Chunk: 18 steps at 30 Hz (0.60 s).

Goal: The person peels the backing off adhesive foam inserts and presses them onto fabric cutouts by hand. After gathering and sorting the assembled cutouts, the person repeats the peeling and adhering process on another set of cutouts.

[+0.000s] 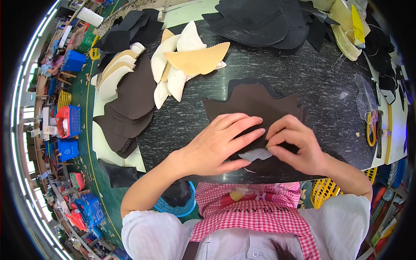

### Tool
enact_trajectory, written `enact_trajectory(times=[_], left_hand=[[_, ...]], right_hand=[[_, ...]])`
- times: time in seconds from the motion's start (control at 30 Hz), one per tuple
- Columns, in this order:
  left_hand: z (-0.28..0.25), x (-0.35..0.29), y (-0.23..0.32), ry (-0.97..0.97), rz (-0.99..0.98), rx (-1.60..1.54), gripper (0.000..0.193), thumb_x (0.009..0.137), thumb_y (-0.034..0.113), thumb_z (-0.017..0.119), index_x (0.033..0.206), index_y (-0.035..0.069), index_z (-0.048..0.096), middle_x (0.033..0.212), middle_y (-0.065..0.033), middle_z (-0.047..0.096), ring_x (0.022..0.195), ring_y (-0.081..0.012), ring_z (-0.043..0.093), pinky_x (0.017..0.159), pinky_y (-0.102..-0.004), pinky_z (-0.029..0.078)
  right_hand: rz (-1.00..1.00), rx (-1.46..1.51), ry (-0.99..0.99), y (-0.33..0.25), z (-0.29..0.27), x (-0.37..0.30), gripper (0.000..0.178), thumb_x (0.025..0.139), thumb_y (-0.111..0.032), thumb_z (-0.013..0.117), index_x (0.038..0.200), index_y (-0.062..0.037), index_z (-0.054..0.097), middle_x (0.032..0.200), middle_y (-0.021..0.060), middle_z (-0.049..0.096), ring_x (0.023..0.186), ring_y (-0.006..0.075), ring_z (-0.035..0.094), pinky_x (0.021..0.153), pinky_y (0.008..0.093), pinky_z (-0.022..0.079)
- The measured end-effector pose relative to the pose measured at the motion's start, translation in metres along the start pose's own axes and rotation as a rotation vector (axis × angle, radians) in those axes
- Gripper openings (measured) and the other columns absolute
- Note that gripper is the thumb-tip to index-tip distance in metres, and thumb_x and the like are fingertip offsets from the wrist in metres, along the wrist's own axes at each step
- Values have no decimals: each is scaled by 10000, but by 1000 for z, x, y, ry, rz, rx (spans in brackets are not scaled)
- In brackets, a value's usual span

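Note:
In front of me on the dark table lies a dark brown shoe-upper-shaped piece [260, 102], with a black layer showing past its far edge. My left hand [216, 145] rests on it, fingers stretched out and spread. My right hand [297, 145] is closed in a pinch at the right end of a small light grey curved piece [255, 154]. That piece lies on the near part of the brown one, between my two hands. The left thumb points to its left end. My right fingertips partly hide its right end.
Brown cut pieces [130, 97] are piled at the left, beside cream and tan toothed-edge pieces [195, 58]. Black pieces [260, 21] form a heap at the far side. Yellow-handled scissors [371, 130] lie at the right. Baskets, including a yellow one [325, 193], stand below the near edge.

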<state>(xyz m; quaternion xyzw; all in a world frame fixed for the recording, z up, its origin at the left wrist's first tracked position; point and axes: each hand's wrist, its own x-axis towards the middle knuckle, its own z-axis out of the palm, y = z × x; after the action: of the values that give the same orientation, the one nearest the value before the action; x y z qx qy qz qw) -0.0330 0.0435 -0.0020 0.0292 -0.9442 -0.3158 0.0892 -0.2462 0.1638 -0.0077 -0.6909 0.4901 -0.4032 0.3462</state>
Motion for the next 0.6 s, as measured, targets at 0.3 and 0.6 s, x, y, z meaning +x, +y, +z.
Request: enact_trajectory(times=[0.3, 0.6], left_hand=[[5, -10, -2, -29, 38, 101, 537, 768, 283, 654, 1278, 161, 539, 1388, -152, 390, 1203, -319, 424, 994, -449, 358], [-23, 43, -36, 412, 33, 156, 304, 783, 42, 623, 1084, 5, 593, 1152, -164, 550, 1057, -339, 538, 905, -419, 446]], right_hand=[[3, -2, -30, 11, -62, 72, 185, 756, -82, 679, 937, -50, 662, 991, 91, 643, 935, 250, 607, 807, 321, 475], [-387, -863, 173, 80, -103, 124, 281, 772, -145, 672, 1030, -40, 636, 1106, 66, 599, 1026, 259, 562, 874, 363, 445]])
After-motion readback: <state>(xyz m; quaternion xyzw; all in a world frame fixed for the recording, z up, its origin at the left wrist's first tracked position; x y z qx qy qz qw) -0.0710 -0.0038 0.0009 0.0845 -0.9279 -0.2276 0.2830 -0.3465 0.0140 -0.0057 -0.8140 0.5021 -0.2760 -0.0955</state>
